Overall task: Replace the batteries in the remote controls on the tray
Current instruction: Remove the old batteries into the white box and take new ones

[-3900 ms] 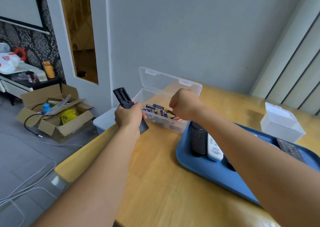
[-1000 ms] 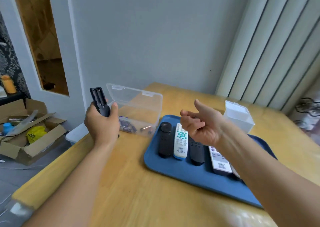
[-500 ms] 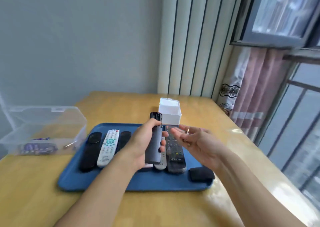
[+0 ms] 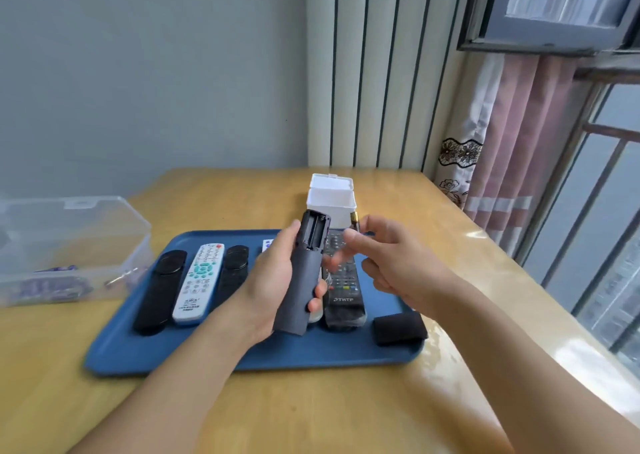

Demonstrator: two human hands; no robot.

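My left hand point(image 4: 268, 282) grips a dark grey remote point(image 4: 300, 285) above the blue tray point(image 4: 214, 353), back side up. Its battery compartment point(image 4: 313, 232) at the far end is open and looks empty. My right hand point(image 4: 393, 268) hovers just right of the compartment with curled fingers pinching a small battery point(image 4: 354, 217); only its gold tip shows. On the tray lie a black remote point(image 4: 160, 292), a white remote point(image 4: 199, 282), another black remote point(image 4: 235, 270) and a dark buttoned remote point(image 4: 343, 289). A black battery cover point(image 4: 399, 327) rests at the tray's right corner.
A clear plastic box point(image 4: 74, 242) with batteries inside stands open to the left of the tray. A small white box point(image 4: 331, 199) sits behind the tray. The wooden table's right edge runs along a window with a pink curtain.
My view swung right from the clear box to the tray. My left hand carried the grey remote over the tray, and my right hand came from the battery box to beside the open compartment.
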